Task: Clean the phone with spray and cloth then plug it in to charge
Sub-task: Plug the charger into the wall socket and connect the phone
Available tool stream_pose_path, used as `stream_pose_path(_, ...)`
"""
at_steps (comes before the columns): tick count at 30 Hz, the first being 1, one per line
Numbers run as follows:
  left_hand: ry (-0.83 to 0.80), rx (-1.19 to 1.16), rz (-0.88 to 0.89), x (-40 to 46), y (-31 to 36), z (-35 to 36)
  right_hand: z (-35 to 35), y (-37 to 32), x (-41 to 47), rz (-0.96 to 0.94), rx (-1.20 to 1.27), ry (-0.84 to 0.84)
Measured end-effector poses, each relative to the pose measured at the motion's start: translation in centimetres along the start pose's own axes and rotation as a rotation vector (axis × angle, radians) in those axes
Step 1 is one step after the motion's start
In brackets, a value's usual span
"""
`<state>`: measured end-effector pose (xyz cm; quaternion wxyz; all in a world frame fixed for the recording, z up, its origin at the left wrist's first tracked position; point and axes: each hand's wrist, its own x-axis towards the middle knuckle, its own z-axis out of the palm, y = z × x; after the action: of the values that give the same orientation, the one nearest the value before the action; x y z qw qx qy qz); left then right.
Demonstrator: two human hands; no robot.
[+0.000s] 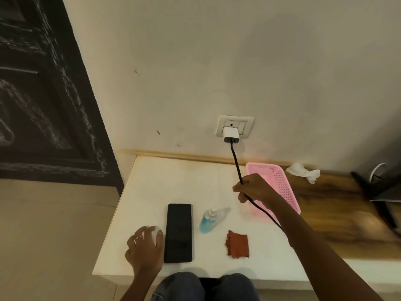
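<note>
- The black phone lies flat, screen up, near the front edge of the white table.
- The left hand rests on the table just left of the phone, fingers loosely curled, a ring on one finger; whether it holds anything I cannot tell.
- The right hand pinches the black charging cable, which runs up to the white charger in the wall socket.
- A blue spray bottle lies right of the phone, with a rust-red cloth nearer still.
- A pink basket sits behind the right hand; a crumpled white tissue lies to its right.
</note>
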<state>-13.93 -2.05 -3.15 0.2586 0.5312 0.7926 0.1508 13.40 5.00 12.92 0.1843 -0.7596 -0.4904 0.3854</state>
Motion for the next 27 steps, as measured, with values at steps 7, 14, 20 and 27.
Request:
stream_pose_path(7,-0.232,-0.378,-0.141,-0.5,1.8,0.0,0.6,3.2,-4.8,-0.019,-0.004,0.034)
stream_pose_path(14,-0.374,-0.623,-0.394,-0.6,3.0,-0.6,2.5,4.7,-10.5,-0.005,0.018,-0.177)
stream_pose_path(20,-0.443,-0.825,-0.533,-0.8,3.4,-1.0,8.5,3.8,-12.0,-0.021,0.178,-0.248)
stream_pose_path(27,-0.371,-0.805,-0.556,-0.6,3.8,0.4,15.9,3.8,-9.4,-0.097,0.089,-0.101)
